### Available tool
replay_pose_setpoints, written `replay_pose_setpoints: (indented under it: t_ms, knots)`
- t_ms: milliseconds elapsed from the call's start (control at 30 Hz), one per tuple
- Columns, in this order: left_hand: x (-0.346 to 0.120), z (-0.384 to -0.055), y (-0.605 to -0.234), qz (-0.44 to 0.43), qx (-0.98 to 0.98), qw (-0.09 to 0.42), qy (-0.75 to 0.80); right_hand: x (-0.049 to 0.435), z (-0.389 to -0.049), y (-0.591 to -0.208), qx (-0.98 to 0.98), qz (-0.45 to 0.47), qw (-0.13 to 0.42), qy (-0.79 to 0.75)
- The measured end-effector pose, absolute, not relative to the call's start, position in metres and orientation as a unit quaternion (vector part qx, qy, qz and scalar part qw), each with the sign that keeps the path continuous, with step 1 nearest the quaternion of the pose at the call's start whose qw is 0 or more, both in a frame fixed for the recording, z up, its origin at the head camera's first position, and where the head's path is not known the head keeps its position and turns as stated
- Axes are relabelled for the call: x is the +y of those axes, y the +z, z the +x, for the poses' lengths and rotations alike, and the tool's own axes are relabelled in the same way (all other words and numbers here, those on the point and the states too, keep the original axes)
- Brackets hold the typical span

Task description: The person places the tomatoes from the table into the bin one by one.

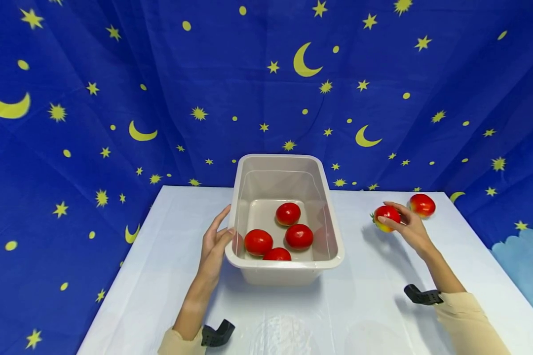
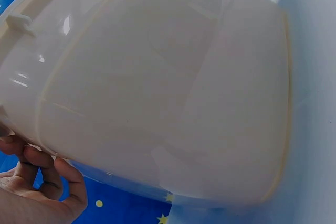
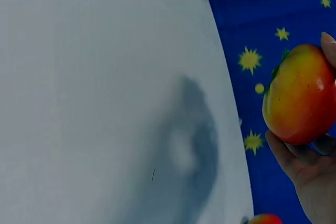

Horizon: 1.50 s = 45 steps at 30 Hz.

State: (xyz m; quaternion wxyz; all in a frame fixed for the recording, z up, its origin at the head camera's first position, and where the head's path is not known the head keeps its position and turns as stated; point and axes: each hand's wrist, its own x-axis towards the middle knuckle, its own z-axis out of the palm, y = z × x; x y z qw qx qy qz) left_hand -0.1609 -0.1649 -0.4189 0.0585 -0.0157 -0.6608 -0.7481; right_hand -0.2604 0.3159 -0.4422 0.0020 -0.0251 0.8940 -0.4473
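A light beige plastic bin (image 1: 284, 273) stands mid-table, with several red tomatoes (image 1: 288, 214) lying inside. My left hand (image 1: 213, 249) grips the bin's left rim, its thumb over the edge. The left wrist view shows its curled fingers (image 2: 71, 182) beside the bin's outer wall. To the right of the bin, my right hand (image 1: 410, 229) holds a red and yellow tomato (image 3: 302, 95) with a green leafy top, raised above the table; its shadow falls below. Another tomato (image 1: 422, 205) rests on the table just behind that hand.
The white table (image 1: 160, 276) reaches back to a blue curtain (image 1: 266, 88) printed with yellow stars and moons. A black wrist strap (image 1: 217, 334) sits on the left wrist and another black strap (image 1: 422, 296) on the right one.
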Motion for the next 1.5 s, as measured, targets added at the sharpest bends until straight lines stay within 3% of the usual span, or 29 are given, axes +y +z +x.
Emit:
replay_pose_setpoints:
  t_ms: [933, 1500]
  knots:
    - [-0.165, -0.162, -0.421, -0.011, -0.663, 0.055, -0.746, 0.248, -0.250, -0.419, 0.880, -0.151, -0.010, -0.451]
    - [-0.165, -0.161, -0.419, -0.011, -0.663, 0.060, -0.746, 0.223, -0.248, -0.375, 0.859, -0.212, -0.070, -0.461]
